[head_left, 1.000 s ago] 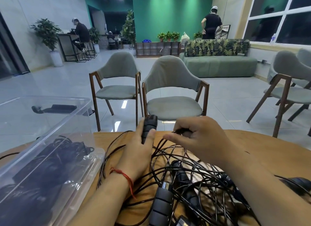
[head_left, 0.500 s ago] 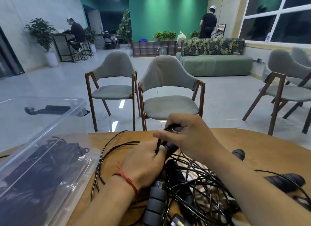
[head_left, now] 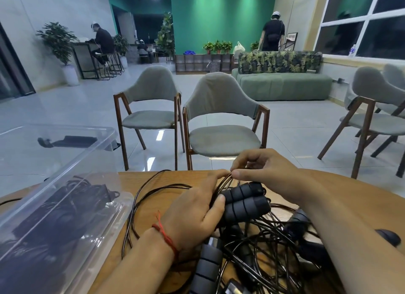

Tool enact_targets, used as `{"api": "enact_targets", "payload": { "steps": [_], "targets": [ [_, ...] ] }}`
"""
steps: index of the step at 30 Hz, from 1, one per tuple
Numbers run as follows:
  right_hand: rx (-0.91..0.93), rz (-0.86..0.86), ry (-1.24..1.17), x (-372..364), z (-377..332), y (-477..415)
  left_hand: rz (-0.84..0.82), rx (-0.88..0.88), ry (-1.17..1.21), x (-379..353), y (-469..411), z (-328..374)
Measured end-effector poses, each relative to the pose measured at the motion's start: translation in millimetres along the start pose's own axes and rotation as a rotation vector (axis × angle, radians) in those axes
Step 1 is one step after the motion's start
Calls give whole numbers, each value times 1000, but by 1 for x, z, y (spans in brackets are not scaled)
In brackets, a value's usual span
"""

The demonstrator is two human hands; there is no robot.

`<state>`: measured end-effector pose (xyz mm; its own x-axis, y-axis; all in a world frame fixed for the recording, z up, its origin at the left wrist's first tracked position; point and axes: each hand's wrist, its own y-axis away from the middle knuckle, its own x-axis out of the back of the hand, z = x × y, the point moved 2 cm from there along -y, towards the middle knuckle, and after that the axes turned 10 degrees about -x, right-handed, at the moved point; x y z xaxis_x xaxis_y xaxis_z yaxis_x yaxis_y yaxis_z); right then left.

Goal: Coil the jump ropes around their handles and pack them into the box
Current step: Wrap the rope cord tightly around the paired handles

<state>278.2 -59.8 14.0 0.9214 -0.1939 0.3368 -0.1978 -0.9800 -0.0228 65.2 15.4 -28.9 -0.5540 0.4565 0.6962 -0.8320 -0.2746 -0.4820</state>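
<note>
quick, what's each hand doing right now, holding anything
Left hand: closed, holding the two foam handles side by side.
Right hand: closed, pinching the black rope cord just above the handles.

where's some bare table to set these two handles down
Bare wood: between the clear box and your left hand, crossed only by loose cord, plus the table along its far edge there. Crowded: the rope tangle under your right forearm, nearer you than the handles.
</note>
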Motion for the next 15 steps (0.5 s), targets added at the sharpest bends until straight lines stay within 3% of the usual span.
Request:
{"api": "enact_targets", "payload": {
  "steps": [4, 7, 10, 12, 15],
  "targets": [
    [-29, 6, -112, -8, 10, -7, 80, 4, 50, 1, 4, 2],
    [-86, -17, -164, -16, 15, -11, 165, 9, 230, 0, 4, 2],
    [-124, 109, -145, -30, 23, -18, 296, 19, 337, 1, 1, 3],
    [-130, 154, -62, -41, 29, -24, 372, 113, 446, 4, -1, 0],
    [-73, 184, 257, -57, 32, -28, 431, 283, 566, 9, -2, -11]
  ]
}}
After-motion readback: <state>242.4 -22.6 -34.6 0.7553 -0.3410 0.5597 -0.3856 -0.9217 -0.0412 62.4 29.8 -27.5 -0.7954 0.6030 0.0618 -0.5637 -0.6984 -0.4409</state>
